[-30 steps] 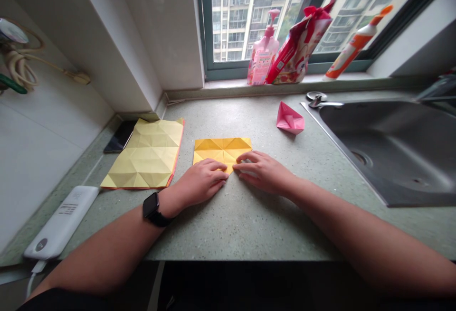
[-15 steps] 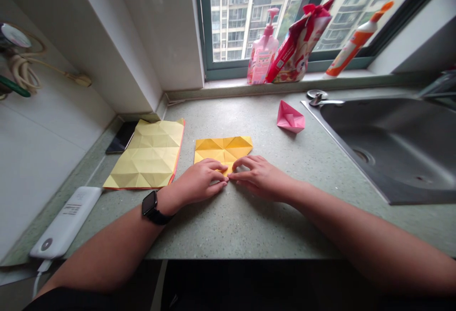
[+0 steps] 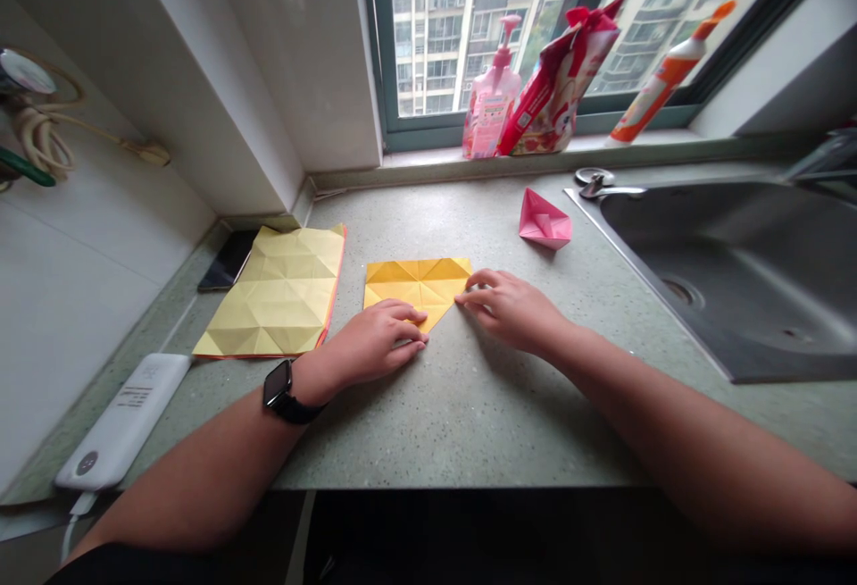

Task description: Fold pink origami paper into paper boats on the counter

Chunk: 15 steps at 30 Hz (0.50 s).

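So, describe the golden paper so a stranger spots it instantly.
Left of the steel sink, on the counter, find the left hand. Partly under it lies the golden paper, deeper in colour than the pale yellow sheet farther left.

Pink pump bottle (image 3: 492, 116), red bag (image 3: 562, 89), orange-white bottle (image 3: 660, 92) — on windowsill (image 3: 415, 158); steel sink (image 3: 743, 250) — at right.

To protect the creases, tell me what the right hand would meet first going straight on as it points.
The orange-yellow folded paper, most likely: the right hand has its fingers at the paper's right edge, though contact is unclear.
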Tool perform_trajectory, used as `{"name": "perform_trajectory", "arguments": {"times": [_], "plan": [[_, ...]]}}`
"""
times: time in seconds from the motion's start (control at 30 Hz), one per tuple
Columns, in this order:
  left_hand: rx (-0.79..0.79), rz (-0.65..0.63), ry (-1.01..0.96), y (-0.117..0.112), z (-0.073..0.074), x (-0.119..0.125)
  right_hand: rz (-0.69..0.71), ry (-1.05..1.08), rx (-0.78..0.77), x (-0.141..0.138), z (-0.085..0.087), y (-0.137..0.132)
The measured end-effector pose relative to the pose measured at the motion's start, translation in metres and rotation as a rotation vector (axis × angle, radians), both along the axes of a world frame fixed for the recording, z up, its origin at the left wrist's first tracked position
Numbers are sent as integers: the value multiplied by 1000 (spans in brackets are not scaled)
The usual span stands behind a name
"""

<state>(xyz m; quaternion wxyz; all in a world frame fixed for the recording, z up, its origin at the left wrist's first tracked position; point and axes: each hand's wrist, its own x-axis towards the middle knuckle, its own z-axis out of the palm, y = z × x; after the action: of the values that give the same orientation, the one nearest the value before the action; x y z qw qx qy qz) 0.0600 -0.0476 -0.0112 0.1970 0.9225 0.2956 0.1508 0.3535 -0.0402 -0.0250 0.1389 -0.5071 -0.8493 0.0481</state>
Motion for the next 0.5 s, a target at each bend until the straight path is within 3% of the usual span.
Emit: {"name": "perform_trajectory", "arguments": {"times": [0.17, 0.33, 0.5], "plan": [[2, -12, 3, -1, 2, 0, -191, -52, 43, 13, -9, 12], [14, -24, 2, -1, 3, 0, -269, -78, 209, 25, -26, 22], [26, -46, -6, -1, 2, 1, -289, -39, 295, 26, -14, 21]]}}
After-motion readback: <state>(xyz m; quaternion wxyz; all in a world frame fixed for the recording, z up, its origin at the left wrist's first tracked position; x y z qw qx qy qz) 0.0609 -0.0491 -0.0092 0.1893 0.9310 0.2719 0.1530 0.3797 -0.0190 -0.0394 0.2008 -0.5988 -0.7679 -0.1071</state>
